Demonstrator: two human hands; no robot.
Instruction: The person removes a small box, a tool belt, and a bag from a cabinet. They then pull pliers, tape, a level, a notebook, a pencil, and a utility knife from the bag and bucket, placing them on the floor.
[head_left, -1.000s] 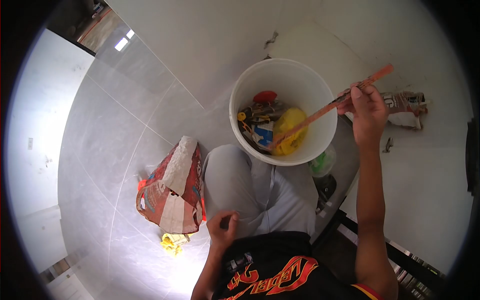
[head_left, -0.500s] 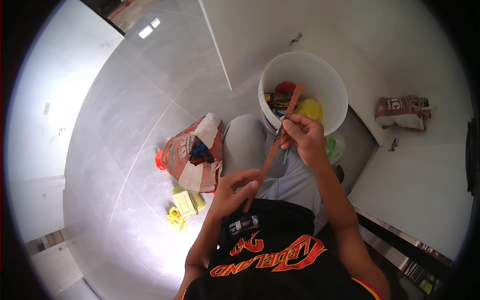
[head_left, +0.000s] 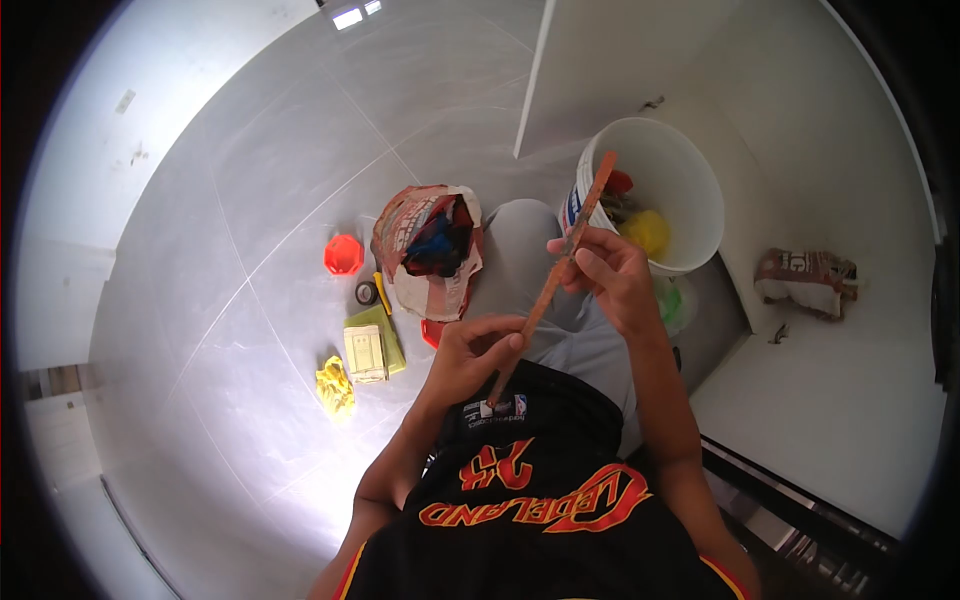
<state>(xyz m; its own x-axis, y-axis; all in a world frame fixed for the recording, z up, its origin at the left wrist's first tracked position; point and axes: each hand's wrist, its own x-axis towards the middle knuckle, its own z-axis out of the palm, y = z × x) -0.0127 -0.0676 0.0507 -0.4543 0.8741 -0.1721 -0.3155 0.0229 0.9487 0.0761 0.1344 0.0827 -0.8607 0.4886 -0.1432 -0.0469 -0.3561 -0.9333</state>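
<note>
A long, flat, orange-brown strip (head_left: 546,292) with dark patches near its middle lies slanted between my hands, above my lap. My left hand (head_left: 472,355) is closed on its lower part, thumb against the fingers. Higher up, my right hand (head_left: 612,278) pinches it near the dark patches. The strip's upper end overlaps the white bucket (head_left: 700,200) in view. Inside the bucket are a yellow round thing (head_left: 645,232) and a red thing (head_left: 620,182). Left of my knee stands an opened paper sack (head_left: 405,235) with dark and blue things in it.
On the tiled floor left of me are a red octagonal piece (head_left: 343,255), a black tape roll (head_left: 366,293), a cream box (head_left: 365,352) and a crumpled yellow bag (head_left: 334,388). A crumpled sack (head_left: 805,282) lies at right inside a white cabinet (head_left: 830,400).
My view has shifted, so the floor items left of the sack show more fully. Both hands keep their hold on the strip, with little change in its slant.
</note>
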